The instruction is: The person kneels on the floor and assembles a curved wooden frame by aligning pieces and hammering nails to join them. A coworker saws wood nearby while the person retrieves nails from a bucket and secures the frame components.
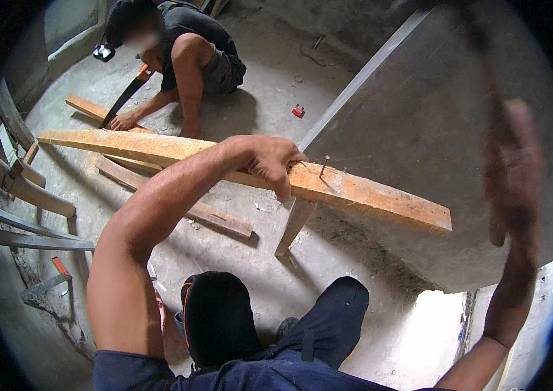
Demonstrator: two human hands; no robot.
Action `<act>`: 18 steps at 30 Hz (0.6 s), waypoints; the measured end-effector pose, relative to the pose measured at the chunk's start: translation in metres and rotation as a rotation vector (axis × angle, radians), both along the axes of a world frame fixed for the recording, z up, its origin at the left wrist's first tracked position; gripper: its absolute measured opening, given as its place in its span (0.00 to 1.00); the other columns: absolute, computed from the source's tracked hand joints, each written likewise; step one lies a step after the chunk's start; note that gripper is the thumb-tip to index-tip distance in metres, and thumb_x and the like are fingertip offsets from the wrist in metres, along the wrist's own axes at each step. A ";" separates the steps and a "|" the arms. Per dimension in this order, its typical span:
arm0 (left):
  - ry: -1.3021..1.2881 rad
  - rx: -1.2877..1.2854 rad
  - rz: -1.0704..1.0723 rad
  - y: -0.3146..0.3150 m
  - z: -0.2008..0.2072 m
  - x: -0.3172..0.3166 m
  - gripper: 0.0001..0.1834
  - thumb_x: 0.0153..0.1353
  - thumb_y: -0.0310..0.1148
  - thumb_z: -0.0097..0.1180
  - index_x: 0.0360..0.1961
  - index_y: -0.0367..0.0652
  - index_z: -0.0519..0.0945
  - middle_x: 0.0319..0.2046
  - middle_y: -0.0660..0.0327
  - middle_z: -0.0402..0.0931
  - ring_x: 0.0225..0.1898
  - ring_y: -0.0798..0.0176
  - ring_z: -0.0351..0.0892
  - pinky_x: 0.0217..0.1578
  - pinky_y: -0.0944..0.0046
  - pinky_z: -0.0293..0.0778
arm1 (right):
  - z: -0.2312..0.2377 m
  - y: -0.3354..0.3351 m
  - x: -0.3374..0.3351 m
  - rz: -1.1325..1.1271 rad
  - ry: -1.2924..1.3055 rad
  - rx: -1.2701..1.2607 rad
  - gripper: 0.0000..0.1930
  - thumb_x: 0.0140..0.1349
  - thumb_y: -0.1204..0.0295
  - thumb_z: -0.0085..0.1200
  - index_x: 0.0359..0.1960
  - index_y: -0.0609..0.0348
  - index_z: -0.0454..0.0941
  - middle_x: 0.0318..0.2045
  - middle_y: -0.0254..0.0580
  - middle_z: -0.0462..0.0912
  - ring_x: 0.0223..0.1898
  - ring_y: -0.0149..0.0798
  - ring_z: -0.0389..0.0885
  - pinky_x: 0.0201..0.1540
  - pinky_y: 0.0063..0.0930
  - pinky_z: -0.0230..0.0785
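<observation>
"What's in hand?"

"The left hand [273, 163] has its fingers [297, 155] curled over the long, pale-brown squared wooden beam [374, 193] at mid-frame. The right hand [514, 173], blurred at the frame's right, is closed round a long dark tool [490, 78]."

"And beyond?"

"A thin grey metal nail [324, 165] stands tilted in the beam, right of the left hand. At upper left, a crouching person [192, 55] holds an orange-handled black handsaw [126, 98]."

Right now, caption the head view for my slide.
Left hand grips a plank near a standing nail; right hand raised, blurred.
</observation>
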State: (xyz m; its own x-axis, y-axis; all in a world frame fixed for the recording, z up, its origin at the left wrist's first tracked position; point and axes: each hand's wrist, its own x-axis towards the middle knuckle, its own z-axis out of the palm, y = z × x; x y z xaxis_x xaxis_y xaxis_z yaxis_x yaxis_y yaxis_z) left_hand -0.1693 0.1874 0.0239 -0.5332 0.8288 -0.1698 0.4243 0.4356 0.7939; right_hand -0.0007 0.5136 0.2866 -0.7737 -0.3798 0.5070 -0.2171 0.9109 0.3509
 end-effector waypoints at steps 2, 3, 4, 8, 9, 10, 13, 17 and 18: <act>0.009 -0.020 0.018 0.000 0.001 0.000 0.32 0.39 0.29 0.73 0.52 0.38 0.85 0.39 0.56 0.88 0.40 0.57 0.87 0.47 0.56 0.81 | 0.030 -0.014 -0.003 -0.027 0.077 -0.319 0.18 0.77 0.56 0.51 0.57 0.56 0.76 0.36 0.45 0.86 0.36 0.44 0.87 0.42 0.39 0.82; 0.010 -0.047 0.026 0.000 0.001 0.000 0.32 0.39 0.29 0.73 0.52 0.38 0.85 0.39 0.56 0.88 0.40 0.57 0.87 0.48 0.56 0.81 | 0.035 -0.026 -0.004 0.068 0.072 -0.476 0.17 0.76 0.57 0.52 0.56 0.56 0.75 0.35 0.48 0.86 0.36 0.48 0.87 0.42 0.42 0.81; 0.007 -0.052 0.022 0.000 0.000 0.000 0.33 0.39 0.29 0.73 0.53 0.38 0.85 0.39 0.56 0.88 0.40 0.57 0.87 0.48 0.56 0.81 | 0.026 -0.038 -0.004 0.184 0.081 -0.561 0.17 0.76 0.58 0.53 0.55 0.57 0.74 0.35 0.51 0.85 0.36 0.52 0.86 0.41 0.45 0.80; 0.009 -0.007 0.008 -0.001 -0.002 0.000 0.34 0.38 0.29 0.73 0.53 0.38 0.85 0.39 0.56 0.88 0.40 0.57 0.87 0.48 0.57 0.80 | -0.072 -0.055 0.005 -0.073 -0.498 -0.027 0.16 0.74 0.62 0.57 0.51 0.60 0.71 0.35 0.64 0.84 0.37 0.68 0.85 0.41 0.57 0.76; 0.010 0.023 -0.012 -0.002 -0.004 0.001 0.34 0.38 0.29 0.73 0.53 0.38 0.85 0.39 0.56 0.88 0.40 0.57 0.87 0.48 0.57 0.80 | -0.083 -0.046 0.004 -0.118 -0.747 -0.137 0.16 0.73 0.63 0.58 0.50 0.60 0.70 0.35 0.67 0.84 0.37 0.72 0.84 0.40 0.59 0.75; 0.031 0.035 -0.003 -0.002 -0.003 -0.001 0.34 0.37 0.29 0.73 0.53 0.38 0.85 0.39 0.56 0.88 0.40 0.57 0.87 0.48 0.57 0.80 | -0.080 -0.032 0.000 -0.216 -0.744 -0.079 0.15 0.75 0.64 0.55 0.53 0.60 0.72 0.36 0.60 0.85 0.38 0.63 0.86 0.44 0.54 0.77; 0.000 0.003 0.002 -0.001 -0.003 -0.001 0.35 0.38 0.29 0.73 0.54 0.39 0.85 0.40 0.56 0.88 0.40 0.58 0.87 0.48 0.57 0.80 | -0.053 0.001 -0.002 0.103 -0.325 0.031 0.18 0.74 0.62 0.55 0.59 0.58 0.71 0.40 0.51 0.87 0.40 0.52 0.88 0.45 0.49 0.78; 0.006 -0.025 0.001 0.000 -0.001 -0.001 0.34 0.38 0.28 0.73 0.54 0.40 0.85 0.40 0.57 0.89 0.40 0.59 0.86 0.49 0.56 0.80 | 0.020 -0.015 0.005 0.336 -0.297 -0.581 0.17 0.80 0.56 0.46 0.50 0.57 0.76 0.30 0.34 0.80 0.32 0.33 0.82 0.39 0.32 0.80; 0.002 -0.031 0.001 0.000 -0.001 0.000 0.34 0.38 0.28 0.73 0.54 0.40 0.85 0.39 0.57 0.88 0.40 0.59 0.86 0.49 0.56 0.80 | 0.024 -0.030 0.000 0.571 -0.364 -0.772 0.17 0.80 0.56 0.43 0.51 0.57 0.76 0.31 0.37 0.79 0.31 0.35 0.80 0.40 0.34 0.78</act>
State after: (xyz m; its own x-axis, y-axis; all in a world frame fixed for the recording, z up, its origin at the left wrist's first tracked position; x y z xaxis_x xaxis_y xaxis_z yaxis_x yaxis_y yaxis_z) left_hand -0.1693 0.1879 0.0226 -0.5346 0.8224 -0.1944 0.4251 0.4605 0.7793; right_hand -0.0006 0.4839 0.3110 -0.7353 -0.4096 0.5399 -0.6654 0.5877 -0.4604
